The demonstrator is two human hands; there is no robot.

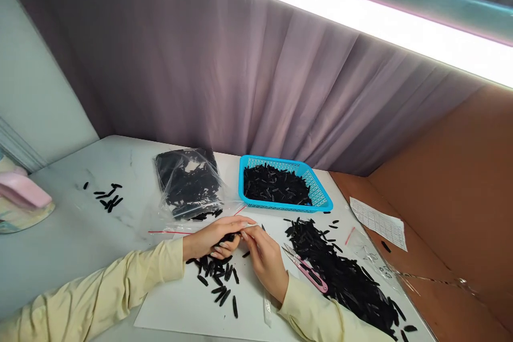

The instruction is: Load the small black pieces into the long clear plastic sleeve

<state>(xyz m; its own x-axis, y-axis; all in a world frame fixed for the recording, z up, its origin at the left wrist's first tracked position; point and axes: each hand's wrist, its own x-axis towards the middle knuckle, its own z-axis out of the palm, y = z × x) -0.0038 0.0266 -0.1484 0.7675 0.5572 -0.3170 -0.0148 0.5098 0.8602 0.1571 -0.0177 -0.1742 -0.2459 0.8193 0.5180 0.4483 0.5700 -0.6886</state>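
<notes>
My left hand (pixel 218 236) is closed around several small black pieces, some showing between its fingers. Its fingertips meet those of my right hand (pixel 262 254), which is pinched at the left hand's edge; what it holds is too small to make out. Below them, loose black pieces (pixel 218 278) lie scattered on a white sheet (pixel 176 310). Right of my right hand, pink-handled snips (pixel 310 272) rest against a long heap of black pieces (pixel 344 278). A thin pointed tool (pixel 266 299) lies partly hidden beneath my right hand.
Behind the hands stand a clear zip bag of black pieces (pixel 190 179) and a blue basket (pixel 286 206) holding more. Several pieces (pixel 109 197) lie at the left. A pink object (pixel 26 189) sits far left; a paper (pixel 379 222) and small clear bag (pixel 368 251) are right.
</notes>
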